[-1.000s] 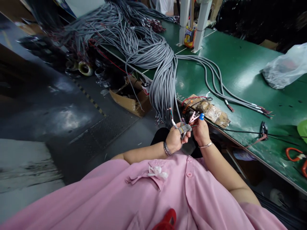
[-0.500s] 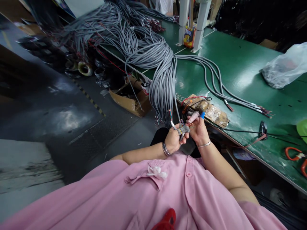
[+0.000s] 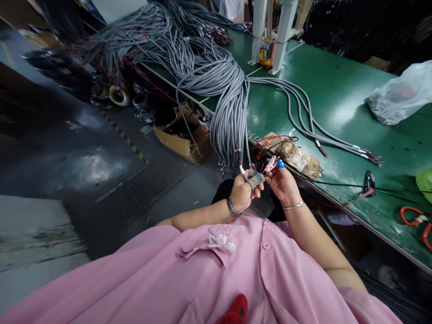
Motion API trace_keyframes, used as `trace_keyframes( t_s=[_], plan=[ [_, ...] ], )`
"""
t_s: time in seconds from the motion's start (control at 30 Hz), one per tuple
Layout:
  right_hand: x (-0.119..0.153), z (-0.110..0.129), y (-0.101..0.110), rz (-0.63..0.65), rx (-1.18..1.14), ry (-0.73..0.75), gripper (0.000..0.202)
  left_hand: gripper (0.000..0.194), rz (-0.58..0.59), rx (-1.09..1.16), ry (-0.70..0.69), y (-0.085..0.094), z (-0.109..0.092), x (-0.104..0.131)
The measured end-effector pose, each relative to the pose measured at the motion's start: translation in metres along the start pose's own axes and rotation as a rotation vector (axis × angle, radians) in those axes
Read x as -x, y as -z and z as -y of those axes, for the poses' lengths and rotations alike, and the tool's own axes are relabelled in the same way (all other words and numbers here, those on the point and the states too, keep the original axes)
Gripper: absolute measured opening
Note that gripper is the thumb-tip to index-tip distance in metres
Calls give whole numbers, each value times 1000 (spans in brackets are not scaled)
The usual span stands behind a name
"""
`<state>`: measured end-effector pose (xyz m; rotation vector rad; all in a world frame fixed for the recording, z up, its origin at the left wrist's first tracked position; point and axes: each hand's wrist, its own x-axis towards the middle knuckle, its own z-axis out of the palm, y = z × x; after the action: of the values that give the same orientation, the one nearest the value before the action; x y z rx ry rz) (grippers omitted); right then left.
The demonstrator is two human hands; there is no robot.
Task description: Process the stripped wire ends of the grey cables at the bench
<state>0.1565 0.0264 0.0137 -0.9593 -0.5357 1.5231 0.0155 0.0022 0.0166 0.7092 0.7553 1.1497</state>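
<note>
Fingers wrapped round a grey cable (image 3: 242, 172), my left hand (image 3: 242, 192) has a grey cover on its thumb. The cable's end stands up above this hand, with coloured wires (image 3: 239, 155) fanning out of a white sleeve. More thin coloured wires (image 3: 258, 168) stick out between the two hands. My right hand (image 3: 283, 182), a blue cover on one fingertip, is closed on a pink clip (image 3: 271, 164) beside those wires. A thick bundle of grey cables (image 3: 229, 108) hangs over the table edge just beyond my hands.
The green table (image 3: 324, 94) bears loose grey cables, a taped cardboard piece (image 3: 300, 157), a plastic bag (image 3: 400, 92), a black tool (image 3: 370, 182) and orange-handled pliers (image 3: 411, 217). An open cardboard box (image 3: 184, 141) lies below the edge. White posts (image 3: 281, 36) rise from the table.
My right hand has shifted slightly right and down, opening a small gap from my left hand. The pink clip has turned more upright. My left hand has tilted slightly.
</note>
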Motion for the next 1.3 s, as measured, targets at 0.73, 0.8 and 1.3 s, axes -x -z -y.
trace_keyframes(
  t_s=[0.73, 0.8, 1.3],
  plan=[
    [-15, -13, -1, -32, -149, 64, 36, 32, 6, -145, -43, 6, 14, -7],
    [-13, -13, 4, 10, -140, 18, 40, 32, 6, -140, -46, 8, 13, -6],
    [1, 2, -4, -2, -27, -14, 30, 30, -60, -461, -346, 12, -8, -9]
  ],
)
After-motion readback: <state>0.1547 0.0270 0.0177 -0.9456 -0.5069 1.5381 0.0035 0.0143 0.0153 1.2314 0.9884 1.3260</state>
